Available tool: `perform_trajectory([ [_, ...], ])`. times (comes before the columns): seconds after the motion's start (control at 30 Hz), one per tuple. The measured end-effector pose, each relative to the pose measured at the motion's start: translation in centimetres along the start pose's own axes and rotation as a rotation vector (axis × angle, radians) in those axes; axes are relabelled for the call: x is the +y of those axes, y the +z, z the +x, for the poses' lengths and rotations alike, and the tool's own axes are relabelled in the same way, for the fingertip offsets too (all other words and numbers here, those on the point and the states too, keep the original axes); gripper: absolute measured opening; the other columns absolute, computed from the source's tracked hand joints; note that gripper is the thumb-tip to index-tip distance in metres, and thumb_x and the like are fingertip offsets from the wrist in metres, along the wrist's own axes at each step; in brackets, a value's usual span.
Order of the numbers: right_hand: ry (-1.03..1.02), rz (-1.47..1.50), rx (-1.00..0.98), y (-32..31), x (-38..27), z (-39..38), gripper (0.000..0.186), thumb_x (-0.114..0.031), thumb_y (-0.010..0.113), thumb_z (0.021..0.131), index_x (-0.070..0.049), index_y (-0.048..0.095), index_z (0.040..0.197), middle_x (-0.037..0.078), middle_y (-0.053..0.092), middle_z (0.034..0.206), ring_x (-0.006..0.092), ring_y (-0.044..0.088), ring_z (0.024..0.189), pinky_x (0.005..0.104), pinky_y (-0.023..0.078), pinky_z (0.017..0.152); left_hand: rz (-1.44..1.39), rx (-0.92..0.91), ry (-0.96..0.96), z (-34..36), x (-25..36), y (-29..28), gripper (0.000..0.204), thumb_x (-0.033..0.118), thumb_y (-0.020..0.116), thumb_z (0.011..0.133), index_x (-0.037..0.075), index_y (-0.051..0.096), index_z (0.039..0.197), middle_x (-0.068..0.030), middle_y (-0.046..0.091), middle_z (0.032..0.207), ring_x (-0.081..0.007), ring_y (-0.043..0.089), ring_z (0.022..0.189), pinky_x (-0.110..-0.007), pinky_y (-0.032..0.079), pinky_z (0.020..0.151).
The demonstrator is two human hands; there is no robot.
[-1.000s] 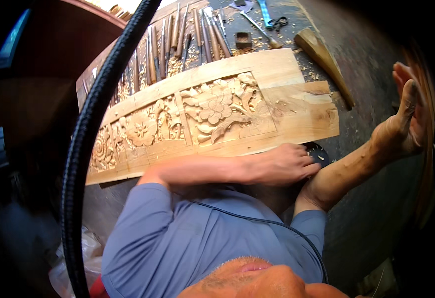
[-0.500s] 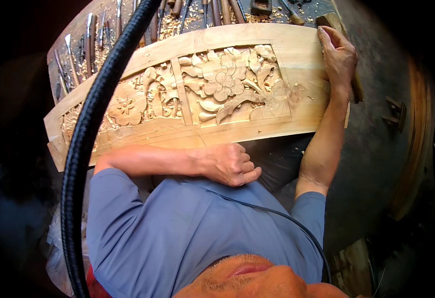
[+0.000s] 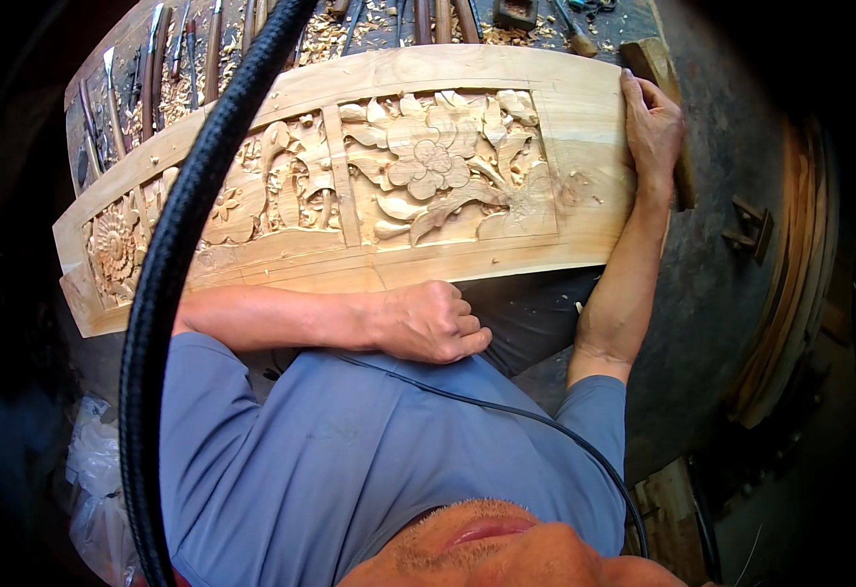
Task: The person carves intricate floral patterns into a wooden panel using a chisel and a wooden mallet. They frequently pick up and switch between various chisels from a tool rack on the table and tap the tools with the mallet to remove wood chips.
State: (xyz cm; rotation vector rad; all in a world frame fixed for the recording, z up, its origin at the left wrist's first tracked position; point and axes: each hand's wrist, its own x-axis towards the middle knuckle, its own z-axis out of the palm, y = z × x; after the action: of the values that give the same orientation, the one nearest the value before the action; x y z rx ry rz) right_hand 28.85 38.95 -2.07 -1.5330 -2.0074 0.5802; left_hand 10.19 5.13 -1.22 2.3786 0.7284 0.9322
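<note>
Between my two hands lies a long carved wooden panel (image 3: 350,176), pale and slightly bowed by the lens, running from far out past my left hand to under my right; its middle carries a raised flower with leaves, and a round blossom is cut at the end farthest from my right hand. My right hand (image 3: 651,122) lies over the panel's end edge, fingers spread flat on the wood and thumb toward the carving, pressing on it rather than closed around it. My left hand (image 3: 433,323) is curled into a loose fist just below the panel's near edge, against my body; I cannot tell whether it holds anything or touches the wood. Beyond the panel, away from both hands, a row of carving chisels (image 3: 169,59) lies among wood shavings (image 3: 325,39). A thick black ribbed hose (image 3: 169,293) crosses in front of the panel on my left hand's side; a thin black cable (image 3: 506,411) runs over my blue shirt (image 3: 350,470) below my left hand.
</note>
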Motion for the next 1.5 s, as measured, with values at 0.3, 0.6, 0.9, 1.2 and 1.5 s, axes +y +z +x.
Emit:
perform_trajectory([
  [0.3,-0.016,-0.11,0.021,-0.2,-1.0,-0.4,0.037,-0.046,0.07,0.1,-0.013,0.081,0.112,0.019,0.078,0.098,0.0408,0.075,0.092,0.0448,0.057,0.083,0.054,-0.033,0.007,0.4,0.2,-0.6,0.022,0.019,0.067,0.082,0.003,0.066,0.096,-0.0012,0.059,0.07,-0.0175,0.065,0.064,-0.033,0.051,0.056],
  [0.6,-0.015,-0.156,0.055,-0.4,-2.1,-0.8,0.031,-0.041,0.069,0.1,-0.014,0.081,0.11,0.019,0.078,0.1,0.0423,0.074,0.097,0.0469,0.057,0.084,0.077,-0.057,0.042,0.2,-0.1,0.0,0.029,0.018,0.067,0.086,0.001,0.069,0.109,-0.0004,0.062,0.074,-0.0166,0.065,0.064,-0.033,0.05,0.055],
  [0.9,-0.1,-0.114,0.276,-1.8,-3.4,-1.0,0.021,-0.03,0.074,0.099,-0.014,0.083,0.109,0.015,0.081,0.098,0.0312,0.079,0.089,0.0388,0.059,0.081,0.057,-0.045,0.024,0.2,0.2,0.3,0.013,0.018,0.064,0.085,0.006,0.059,0.085,-0.0045,0.061,0.069,-0.0223,0.068,0.065,-0.039,0.055,0.057],
  [1.2,0.07,-0.36,-0.013,-0.9,-2.0,-1.8,0.049,-0.054,0.059,0.104,-0.01,0.078,0.096,0.023,0.075,0.099,0.05,0.068,0.097,0.0555,0.053,0.084,0.063,-0.072,0.037,-0.3,0.2,0.4,0.022,0.019,0.065,0.085,0.003,0.065,0.1,-0.0037,0.061,0.072,-0.0208,0.067,0.066,-0.037,0.054,0.057],
  [1.5,-0.104,-0.4,-0.034,-1.2,-3.3,-3.8,0.053,-0.057,0.058,0.105,-0.009,0.077,0.091,0.026,0.072,0.088,0.0515,0.069,0.089,0.0556,0.056,0.08,0.085,-0.122,0.106,-0.5,0.9,0.2,0.026,0.016,0.067,0.086,-0.002,0.066,0.105,-0.0035,0.06,0.071,-0.0199,0.065,0.065,-0.034,0.051,0.056],
])
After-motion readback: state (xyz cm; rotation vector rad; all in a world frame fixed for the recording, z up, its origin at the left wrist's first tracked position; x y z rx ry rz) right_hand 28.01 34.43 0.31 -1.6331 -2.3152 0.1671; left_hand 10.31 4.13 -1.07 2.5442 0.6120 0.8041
